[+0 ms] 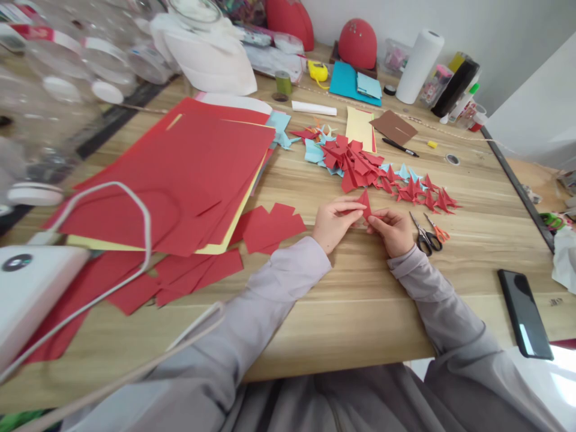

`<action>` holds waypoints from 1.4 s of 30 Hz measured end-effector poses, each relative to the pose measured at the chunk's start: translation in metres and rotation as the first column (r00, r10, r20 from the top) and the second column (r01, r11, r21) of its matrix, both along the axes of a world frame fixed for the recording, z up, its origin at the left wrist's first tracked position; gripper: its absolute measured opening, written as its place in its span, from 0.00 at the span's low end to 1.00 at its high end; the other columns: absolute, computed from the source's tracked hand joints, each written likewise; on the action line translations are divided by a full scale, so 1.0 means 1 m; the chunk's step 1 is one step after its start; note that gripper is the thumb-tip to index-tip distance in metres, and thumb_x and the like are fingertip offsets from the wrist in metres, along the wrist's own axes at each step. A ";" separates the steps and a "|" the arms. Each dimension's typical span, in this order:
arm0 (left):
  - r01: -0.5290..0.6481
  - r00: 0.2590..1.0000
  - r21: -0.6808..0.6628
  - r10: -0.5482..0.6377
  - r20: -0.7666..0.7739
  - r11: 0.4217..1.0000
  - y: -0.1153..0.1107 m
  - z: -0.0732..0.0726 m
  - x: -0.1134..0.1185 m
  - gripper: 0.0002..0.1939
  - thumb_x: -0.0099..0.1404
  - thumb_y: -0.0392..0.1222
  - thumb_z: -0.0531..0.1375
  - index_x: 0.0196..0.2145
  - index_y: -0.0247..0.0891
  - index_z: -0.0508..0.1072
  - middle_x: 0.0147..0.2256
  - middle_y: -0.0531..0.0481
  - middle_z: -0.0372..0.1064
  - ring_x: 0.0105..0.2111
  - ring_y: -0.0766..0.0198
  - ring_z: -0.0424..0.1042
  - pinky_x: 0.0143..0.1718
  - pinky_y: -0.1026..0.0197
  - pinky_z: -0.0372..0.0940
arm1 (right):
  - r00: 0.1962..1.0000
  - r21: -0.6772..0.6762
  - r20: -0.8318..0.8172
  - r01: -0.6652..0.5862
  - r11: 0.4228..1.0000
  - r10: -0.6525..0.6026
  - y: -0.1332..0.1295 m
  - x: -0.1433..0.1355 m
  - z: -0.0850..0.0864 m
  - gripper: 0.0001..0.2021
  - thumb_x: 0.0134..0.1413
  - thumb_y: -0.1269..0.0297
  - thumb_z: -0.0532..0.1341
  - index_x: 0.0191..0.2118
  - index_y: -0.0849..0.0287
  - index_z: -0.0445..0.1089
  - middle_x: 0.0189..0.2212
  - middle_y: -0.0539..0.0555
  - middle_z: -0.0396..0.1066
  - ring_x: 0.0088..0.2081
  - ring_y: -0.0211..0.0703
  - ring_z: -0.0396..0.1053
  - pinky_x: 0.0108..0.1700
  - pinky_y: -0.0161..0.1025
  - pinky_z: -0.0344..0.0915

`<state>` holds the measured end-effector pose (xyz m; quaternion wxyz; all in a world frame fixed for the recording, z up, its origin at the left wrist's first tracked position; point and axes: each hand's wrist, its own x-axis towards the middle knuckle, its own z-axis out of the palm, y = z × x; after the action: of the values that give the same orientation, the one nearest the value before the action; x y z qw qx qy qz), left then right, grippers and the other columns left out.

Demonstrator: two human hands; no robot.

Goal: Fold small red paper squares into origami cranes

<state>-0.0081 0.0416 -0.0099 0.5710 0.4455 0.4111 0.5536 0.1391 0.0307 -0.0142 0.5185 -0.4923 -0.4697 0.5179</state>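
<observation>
A small folded piece of red paper [365, 203] is held between my two hands above the wooden table. My left hand [336, 222] pinches its left side between thumb and fingers. At its lower right, my right hand [392, 231] grips the edge with thumb and index finger. Just beyond the hands lies a heap of folded red paper pieces [353, 162], with light blue ones [315, 152] among them. Several pointed red folded figures [410, 189] stretch to the right of the heap. Left of my hands are cut red paper squares [274, 228].
Large red sheets [193, 168] cover the left side, beside a white device [40, 300] with a cable. Black scissors [427, 239] and orange scissors [437, 228] lie right of my hands. A phone [525, 312] rests at the right front. Plastic bottles [54, 108] fill the back left.
</observation>
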 end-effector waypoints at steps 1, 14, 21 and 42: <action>-0.021 0.999 0.042 0.023 -0.025 0.999 0.000 0.000 -0.001 0.08 0.47 0.40 0.66 0.28 0.37 0.79 0.43 0.45 0.72 0.38 0.61 0.71 0.31 0.62 0.69 | 1.000 0.005 -0.002 0.006 1.000 -0.006 0.000 0.001 -0.001 0.12 0.37 0.60 0.70 0.26 0.61 0.71 0.17 0.48 0.72 0.18 0.35 0.67 0.23 0.34 0.65; 0.074 0.996 -0.077 -0.077 -0.046 0.994 0.002 -0.002 -0.001 0.12 0.48 0.42 0.67 0.29 0.32 0.78 0.23 0.49 0.73 0.21 0.69 0.68 0.26 0.63 0.66 | 0.997 0.001 0.046 -0.064 0.998 0.064 -0.003 -0.003 0.007 0.13 0.34 0.58 0.71 0.26 0.61 0.72 0.20 0.50 0.75 0.20 0.35 0.69 0.24 0.33 0.66; 0.086 0.996 -0.118 -0.086 0.002 0.989 0.003 0.000 -0.001 0.13 0.45 0.43 0.68 0.28 0.31 0.78 0.23 0.49 0.73 0.21 0.69 0.68 0.28 0.62 0.68 | 0.995 0.030 0.096 -0.036 0.999 0.033 -0.004 -0.003 0.005 0.14 0.35 0.56 0.71 0.25 0.60 0.70 0.19 0.49 0.74 0.21 0.37 0.70 0.26 0.36 0.68; 0.138 0.990 -0.176 -0.134 0.039 0.975 0.001 0.008 -0.001 0.16 0.42 0.36 0.70 0.31 0.30 0.76 0.23 0.50 0.72 0.23 0.67 0.71 0.32 0.59 0.70 | 0.998 0.057 0.029 -0.054 0.997 0.052 -0.002 0.002 0.000 0.12 0.44 0.55 0.67 0.26 0.58 0.71 0.20 0.49 0.74 0.21 0.37 0.70 0.27 0.36 0.68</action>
<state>-0.0093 0.0422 -0.0019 0.6505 0.4123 0.4199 0.4801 0.1407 0.0289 -0.0140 0.5119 -0.4717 -0.5045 0.5109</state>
